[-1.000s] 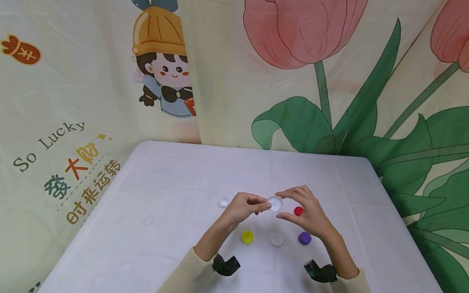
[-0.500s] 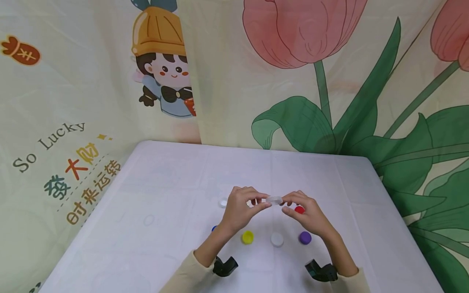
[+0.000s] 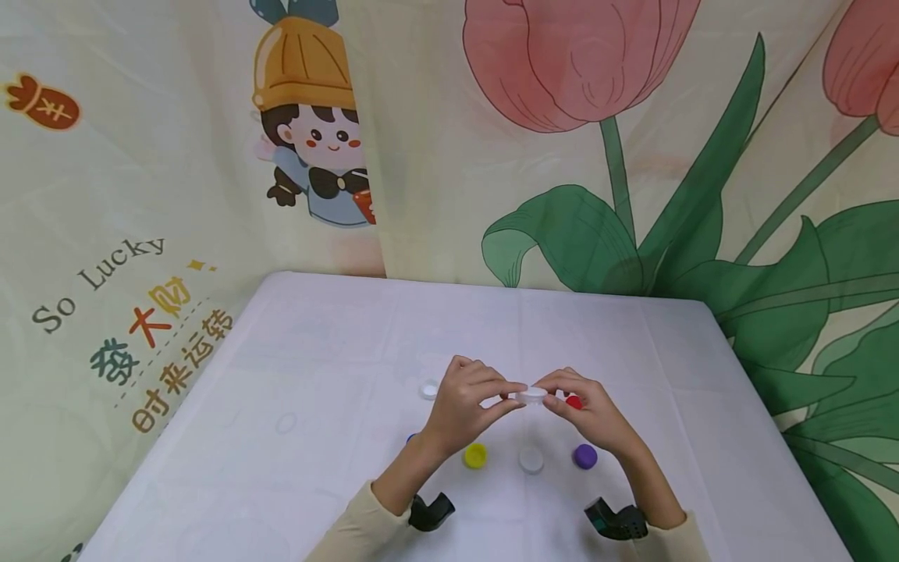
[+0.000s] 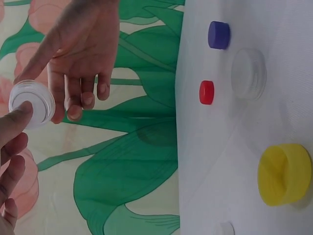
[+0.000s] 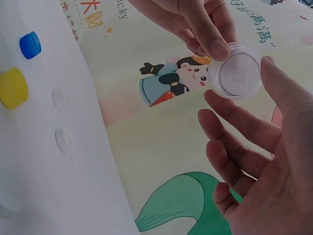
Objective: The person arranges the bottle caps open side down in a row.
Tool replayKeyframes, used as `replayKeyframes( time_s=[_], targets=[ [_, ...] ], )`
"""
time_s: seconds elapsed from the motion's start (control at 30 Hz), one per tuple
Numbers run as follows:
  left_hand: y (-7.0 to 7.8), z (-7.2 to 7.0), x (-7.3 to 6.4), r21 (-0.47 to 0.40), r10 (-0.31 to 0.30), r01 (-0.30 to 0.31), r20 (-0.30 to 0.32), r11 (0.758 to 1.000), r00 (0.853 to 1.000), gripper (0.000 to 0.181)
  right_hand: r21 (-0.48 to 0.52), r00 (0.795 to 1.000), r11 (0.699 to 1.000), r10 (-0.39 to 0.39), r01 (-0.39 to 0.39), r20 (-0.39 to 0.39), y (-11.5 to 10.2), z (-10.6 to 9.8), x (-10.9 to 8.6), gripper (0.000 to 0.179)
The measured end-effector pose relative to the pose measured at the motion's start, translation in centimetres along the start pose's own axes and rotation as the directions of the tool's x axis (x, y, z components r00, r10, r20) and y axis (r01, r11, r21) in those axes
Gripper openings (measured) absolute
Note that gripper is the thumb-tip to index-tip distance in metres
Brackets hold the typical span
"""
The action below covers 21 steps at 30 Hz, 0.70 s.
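My left hand (image 3: pixel 460 406) pinches a clear round screw cap (image 3: pixel 531 395), held above the table and seen nearly edge-on in the head view. In the right wrist view this cap (image 5: pixel 237 73) shows a ridged rim and a faint square print on its face; the left thumb (image 5: pixel 217 49) overlaps its upper edge. From the other side, my right hand (image 3: pixel 586 410) has thumb and index fingertip at the rim, its other fingers loosely bent. The left wrist view shows the left thumb (image 4: pixel 22 112) on the cap's flat face.
On the white table (image 3: pixel 337 367) lie a yellow cap (image 3: pixel 474 456), a whitish translucent cap (image 3: pixel 531 460), a purple cap (image 3: pixel 584 457), a red cap (image 3: pixel 573 402) partly behind the right hand, and a small white cap (image 3: pixel 428 389). A blue cap (image 5: pixel 30 45) is mostly hidden in the head view.
The clear cap has tipped from facing the head camera to nearly edge-on, then dropped slightly. My right hand's spread thumb and fingers have closed in to its rim.
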<state>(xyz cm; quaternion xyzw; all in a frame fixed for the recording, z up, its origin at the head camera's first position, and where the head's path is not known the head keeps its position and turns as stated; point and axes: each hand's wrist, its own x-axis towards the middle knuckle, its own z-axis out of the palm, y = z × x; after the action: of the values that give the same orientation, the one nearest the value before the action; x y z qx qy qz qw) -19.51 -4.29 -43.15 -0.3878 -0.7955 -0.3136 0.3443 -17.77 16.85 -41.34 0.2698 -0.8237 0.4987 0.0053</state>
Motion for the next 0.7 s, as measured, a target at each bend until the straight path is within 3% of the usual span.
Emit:
replayKeyframes(
  time_s=[0.33, 0.53, 0.7],
  targets=[
    [0.08, -0.06, 0.04, 0.008, -0.003, 0.003, 0.027, 1.000, 1.000, 0.030, -0.038, 0.999, 0.999, 0.006, -0.008, -0.048, -0.34, 0.03, 0.00, 0.016],
    [0.03, 0.03, -0.21, -0.080, -0.097, 0.104, 0.085, 0.991, 0.992, 0.047, -0.047, 0.994, 0.998, -0.035, 0.030, -0.101, -0.33, -0.05, 0.02, 0.025],
    [0.02, 0.16, -0.31, -0.120, -0.170, 0.182, 0.102, 0.976, 0.980, 0.047, -0.036, 0.991, 0.998, -0.051, 0.047, -0.126, -0.29, -0.07, 0.10, 0.032]
  ],
)
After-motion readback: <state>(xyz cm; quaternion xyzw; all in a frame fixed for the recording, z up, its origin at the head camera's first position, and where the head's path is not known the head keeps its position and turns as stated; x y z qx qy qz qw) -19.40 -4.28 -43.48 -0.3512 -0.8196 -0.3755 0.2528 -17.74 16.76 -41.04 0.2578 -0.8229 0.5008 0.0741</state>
